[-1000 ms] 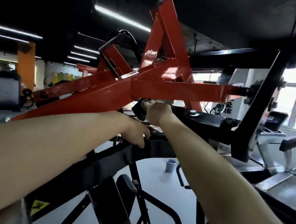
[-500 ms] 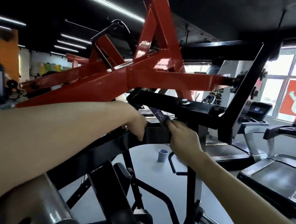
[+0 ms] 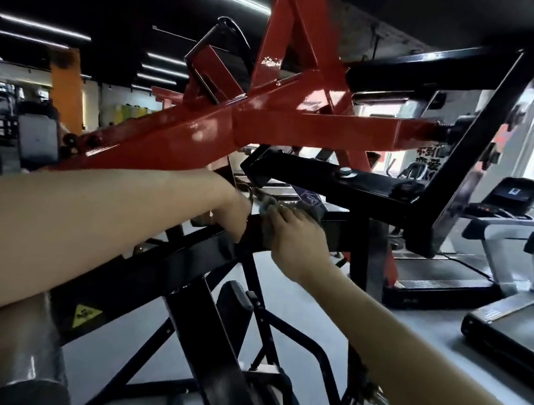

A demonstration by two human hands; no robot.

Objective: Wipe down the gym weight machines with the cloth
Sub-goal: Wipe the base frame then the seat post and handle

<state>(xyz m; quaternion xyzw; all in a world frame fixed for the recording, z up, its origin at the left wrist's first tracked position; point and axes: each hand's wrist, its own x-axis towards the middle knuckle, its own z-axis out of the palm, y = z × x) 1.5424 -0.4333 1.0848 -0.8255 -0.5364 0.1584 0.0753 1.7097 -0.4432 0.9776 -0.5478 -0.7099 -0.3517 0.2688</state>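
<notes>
A weight machine with red lever arms point(image 3: 270, 123) and a black frame fills the middle of the view. A black frame bar point(image 3: 159, 262) slopes from lower left up to the centre. My left hand point(image 3: 233, 211) curls over the top end of that bar and grips it. Just to its right, my right hand point(image 3: 298, 241) holds a dark grey cloth point(image 3: 306, 208) bunched against the same bar, where the bar meets a black upright post point(image 3: 369, 252). The cloth's patterned end sticks out above my fingers.
A chrome weight peg point(image 3: 5, 368) juts in at the lower left. Black struts and a pad point(image 3: 232, 308) of the machine lie below my arms. Treadmills point(image 3: 517, 326) stand at the right by the windows. Grey floor point(image 3: 295, 307) shows beyond the frame.
My right hand with the cloth came down from under the red arm, swung out right, then slid left along the black bar to sit beside my left hand. My left hand kept its grip.
</notes>
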